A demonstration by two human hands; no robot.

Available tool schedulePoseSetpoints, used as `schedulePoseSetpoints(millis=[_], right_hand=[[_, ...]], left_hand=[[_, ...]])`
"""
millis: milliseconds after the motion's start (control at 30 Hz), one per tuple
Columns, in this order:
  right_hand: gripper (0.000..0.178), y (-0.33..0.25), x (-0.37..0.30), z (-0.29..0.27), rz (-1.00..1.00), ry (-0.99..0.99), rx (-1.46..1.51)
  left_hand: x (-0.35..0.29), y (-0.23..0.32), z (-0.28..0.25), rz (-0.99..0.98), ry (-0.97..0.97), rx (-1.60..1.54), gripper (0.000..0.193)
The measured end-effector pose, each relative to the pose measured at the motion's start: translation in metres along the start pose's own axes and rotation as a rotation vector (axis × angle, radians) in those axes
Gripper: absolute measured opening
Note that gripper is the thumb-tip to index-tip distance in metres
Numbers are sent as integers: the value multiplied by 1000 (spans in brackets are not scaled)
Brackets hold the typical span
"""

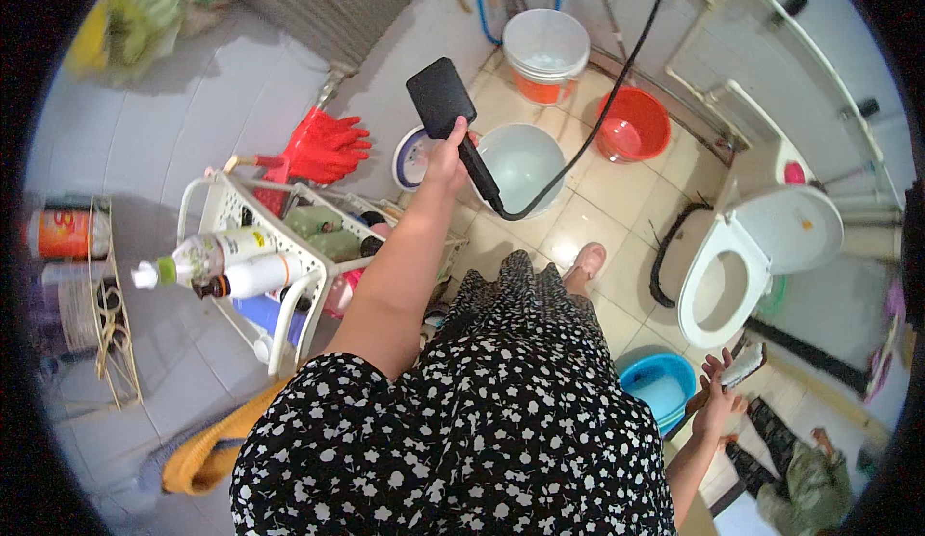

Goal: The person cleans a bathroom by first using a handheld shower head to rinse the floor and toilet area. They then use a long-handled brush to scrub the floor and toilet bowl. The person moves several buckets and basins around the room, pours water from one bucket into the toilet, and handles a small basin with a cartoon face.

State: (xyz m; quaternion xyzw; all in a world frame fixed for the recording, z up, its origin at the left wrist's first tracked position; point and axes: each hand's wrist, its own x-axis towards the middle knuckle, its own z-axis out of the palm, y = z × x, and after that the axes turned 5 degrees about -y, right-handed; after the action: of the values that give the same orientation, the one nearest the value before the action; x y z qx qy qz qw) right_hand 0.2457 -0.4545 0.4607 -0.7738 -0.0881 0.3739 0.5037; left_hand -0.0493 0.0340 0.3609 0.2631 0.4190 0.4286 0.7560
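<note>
Head view: the left hand (449,157) had its grip closed around a black shower head (439,96), held up near a white tub (561,172), its black hose (599,124) running toward the upper right. The right hand (711,397) gripped a small white thing (743,366), its kind unclear, near a blue bucket (680,370).

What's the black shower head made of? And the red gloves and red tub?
The shower head seems matte black plastic: it's even and dull, though coated metal is possible. The red gloves look like rubber or coated cloth, wrinkled and floppy. The red tub is probably smooth plastic: its thin wall is evenly coloured.
</note>
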Motion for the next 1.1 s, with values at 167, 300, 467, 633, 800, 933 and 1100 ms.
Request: schedulePoseSetpoints(millis=[167, 300, 467, 633, 800, 933, 1100], right_hand=[[41, 17, -31, -20, 48, 112, 43], [42, 29, -41, -40, 79, 174, 74], [41, 56, -45, -75, 157, 219, 147], [38, 83, -51, -116, 158, 314, 204], [38, 97, -56, -146, 167, 407, 277], [37, 107, -58, -162, 174, 461, 296], [37, 104, -67, -152, 217, 596, 341]], left_hand=[[8, -35, 33, -50, -40, 87, 21], [-14, -52, 77, -115, -275, 331, 23], [-35, -87, 127, -297, -494, 739, 27], [-55, -134, 186, -550, -738, 950, 26], [-71, -177, 256, -443, -829, 1119, 30], [-54, -196, 283, -533, -980, 1179, 35], [-42, -209, 306, -518, -1155, 1298, 48]])
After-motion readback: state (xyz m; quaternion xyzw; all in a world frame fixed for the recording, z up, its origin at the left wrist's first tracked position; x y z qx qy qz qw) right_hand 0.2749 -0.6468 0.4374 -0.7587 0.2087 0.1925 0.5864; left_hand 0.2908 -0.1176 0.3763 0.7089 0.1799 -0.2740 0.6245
